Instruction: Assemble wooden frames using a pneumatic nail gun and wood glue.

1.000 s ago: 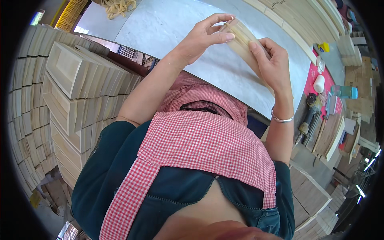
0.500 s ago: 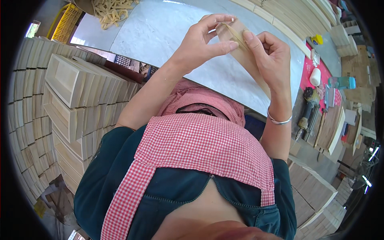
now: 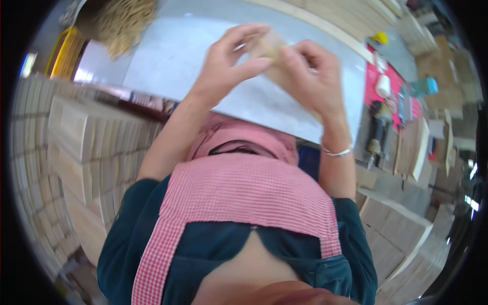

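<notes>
Above the pale table [image 3: 168,76] I hold a thin, flat, tan strip [image 3: 277,75] that looks like wood, slanting from upper left to lower right. My left hand [image 3: 216,71] is at its far end, with the fingers curled over the top and the thumb at the side. Closed on the strip's right side is my right hand [image 3: 323,84], its thumb pressed on the face and a silver bangle at the wrist. Motion blurs the fingertips and the strip's end, so fine detail there is lost.
A heap of curled tan strips [image 3: 124,25] lies at the far left, near a yellow crate [image 3: 66,53]. Stacked wooden trays [image 3: 76,132] rise at the left. To the right are a power tool [image 3: 377,127], a white bottle [image 3: 384,86] and a blue-capped jar [image 3: 422,87].
The whole view has shifted and blurred, and my hands with the strip appear further left in the picture. Both hands stay on the strip. A narrow raised sliver seen on it earlier is now smeared.
</notes>
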{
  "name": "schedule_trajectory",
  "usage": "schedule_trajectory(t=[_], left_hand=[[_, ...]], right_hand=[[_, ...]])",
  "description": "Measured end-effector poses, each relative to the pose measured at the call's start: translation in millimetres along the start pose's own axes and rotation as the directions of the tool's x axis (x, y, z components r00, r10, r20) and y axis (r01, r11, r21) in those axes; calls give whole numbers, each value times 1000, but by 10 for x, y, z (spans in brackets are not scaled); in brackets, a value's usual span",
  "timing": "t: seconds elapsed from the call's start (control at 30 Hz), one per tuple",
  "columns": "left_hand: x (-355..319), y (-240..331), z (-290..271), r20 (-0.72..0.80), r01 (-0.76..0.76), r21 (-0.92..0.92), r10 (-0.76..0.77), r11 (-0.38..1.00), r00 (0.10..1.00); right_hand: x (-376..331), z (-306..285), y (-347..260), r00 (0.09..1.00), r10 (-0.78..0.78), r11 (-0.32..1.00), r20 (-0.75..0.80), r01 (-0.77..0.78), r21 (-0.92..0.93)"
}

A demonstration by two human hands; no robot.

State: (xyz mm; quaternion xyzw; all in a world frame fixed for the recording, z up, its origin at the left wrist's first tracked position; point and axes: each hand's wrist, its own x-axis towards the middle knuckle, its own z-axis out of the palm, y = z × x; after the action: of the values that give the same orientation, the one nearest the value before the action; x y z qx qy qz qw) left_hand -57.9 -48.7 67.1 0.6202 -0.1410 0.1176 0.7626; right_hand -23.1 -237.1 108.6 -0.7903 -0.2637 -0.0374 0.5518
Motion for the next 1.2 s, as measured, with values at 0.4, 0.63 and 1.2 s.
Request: schedule_trajectory(t=[0.4,0.63,1.2], left_hand=[[15,-661,-906,-252,441,-467,-594,766,764],[2,-726,-976,-284,489,-461,-645,741,710],[26,-673,-879,-373,526,-385,-649,759,663]], right_hand=[[499,-1299,1587,930,45,911,-365,-188,-367],[473,-2539,2659,791,229,633,-567,-563,-531],[1987,-3402,3908,810,141,404,-570,-572,-713]])
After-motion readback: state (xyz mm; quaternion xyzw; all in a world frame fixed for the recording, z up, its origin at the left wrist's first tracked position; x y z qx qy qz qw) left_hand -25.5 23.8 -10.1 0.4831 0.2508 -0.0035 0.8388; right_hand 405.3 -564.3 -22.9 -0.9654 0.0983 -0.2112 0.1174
